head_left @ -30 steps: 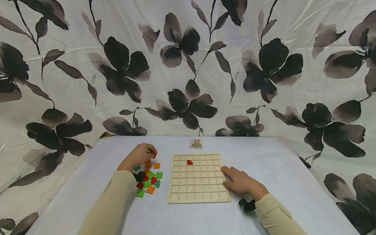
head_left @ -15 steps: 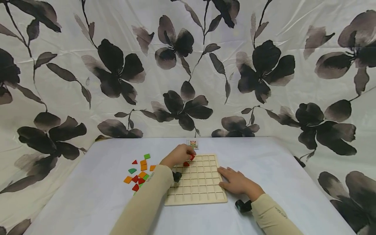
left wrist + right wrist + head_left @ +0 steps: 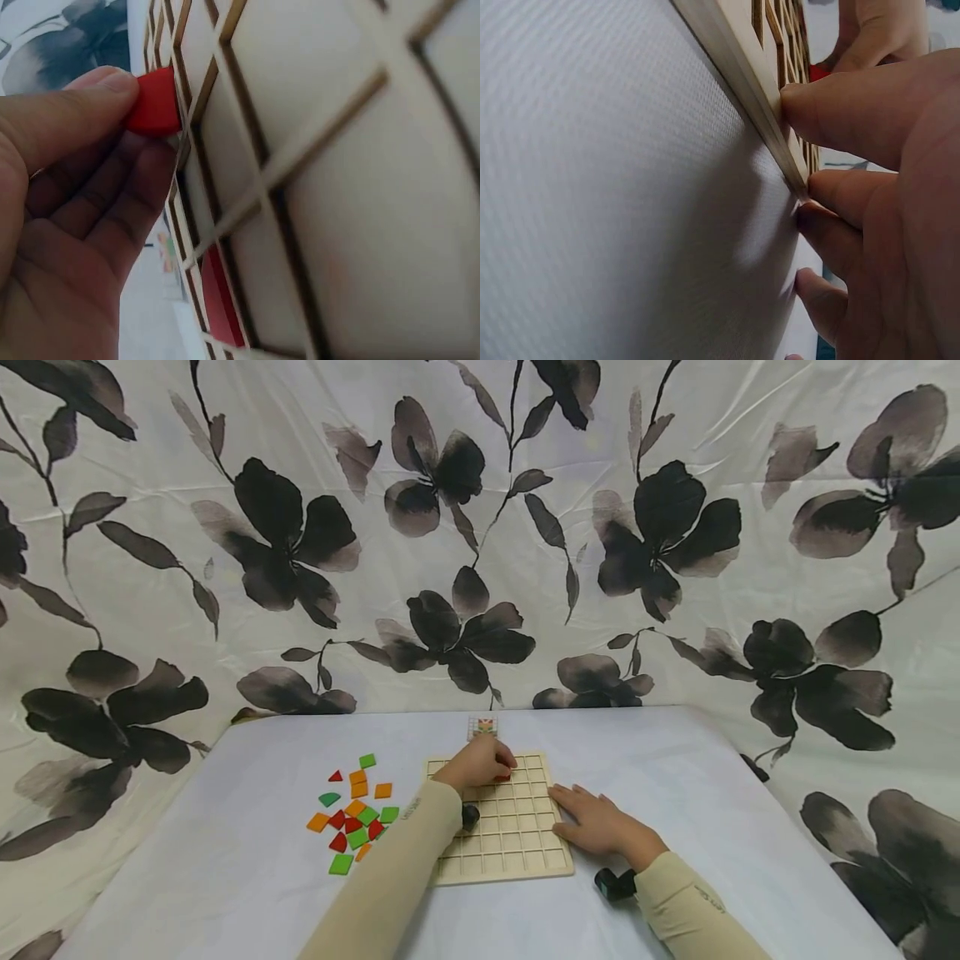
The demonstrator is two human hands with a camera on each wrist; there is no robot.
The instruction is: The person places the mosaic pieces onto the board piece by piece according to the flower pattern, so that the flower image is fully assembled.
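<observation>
My left hand (image 3: pixel 478 762) reaches over the upper part of the wooden grid board (image 3: pixel 525 863). Between thumb and fingers it pinches a red tile (image 3: pixel 154 103) with a curved edge, held right at the grid's raised strips. A second red tile (image 3: pixel 222 300) lies in a nearby cell; in the head view the left hand hides it. My right hand (image 3: pixel 603 827) rests at the board's right edge, its fingers spread and fairly straight. In the right wrist view the thumb (image 3: pixel 832 112) touches the board's rim (image 3: pixel 757 97).
Left of the board lie several loose tiles: green squares (image 3: pixel 341 864), orange ones (image 3: pixel 317 822), red ones (image 3: pixel 338 842) and a green rounded one (image 3: pixel 328 798). A small pattern card (image 3: pixel 482 725) lies beyond the board's far edge. White cloth (image 3: pixel 225 860) covers the table.
My left hand has carried the red tile from the loose tiles at left to the board's upper part, then slightly right and down to the grid. The right hand stays at the edge.
</observation>
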